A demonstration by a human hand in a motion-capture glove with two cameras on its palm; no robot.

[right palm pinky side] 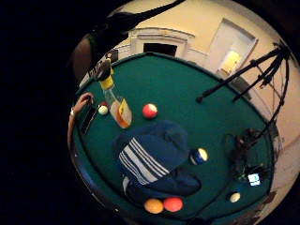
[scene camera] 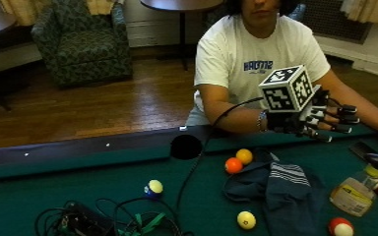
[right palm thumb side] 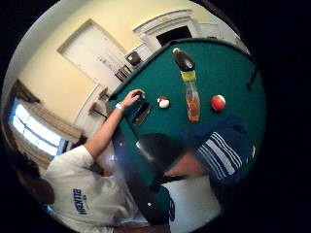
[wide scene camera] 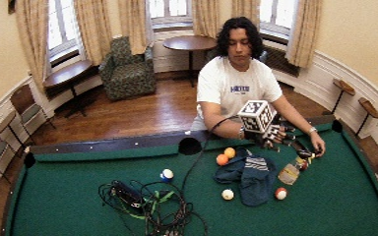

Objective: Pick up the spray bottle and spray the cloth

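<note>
A clear spray bottle point(scene camera: 354, 194) with amber liquid, a yellow collar and a black trigger head sits on the green felt right of the cloth; whether it stands or lies I cannot tell. It also shows in both palm views as the bottle point(right palm pinky side: 117, 107) and the bottle point(right palm thumb side: 190, 94). The dark blue cloth point(scene camera: 275, 189) with white stripes lies bunched in front of the person, shown too as the cloth point(right palm pinky side: 154, 159). My gloved right hand point(scene camera: 317, 120) hovers above the cloth's near edge, fingers stretched out, holding nothing, well apart from the bottle.
The bare left hand point(right palm thumb side: 132, 98) rests on the rail by a dark phone point(right palm thumb side: 142, 112). Billiard balls lie around the cloth: an orange ball point(scene camera: 234, 165), a yellow ball point(scene camera: 244, 156), a red-and-white ball point(scene camera: 340, 226). A cable bundle point(scene camera: 104, 221) lies on the felt away from the cloth.
</note>
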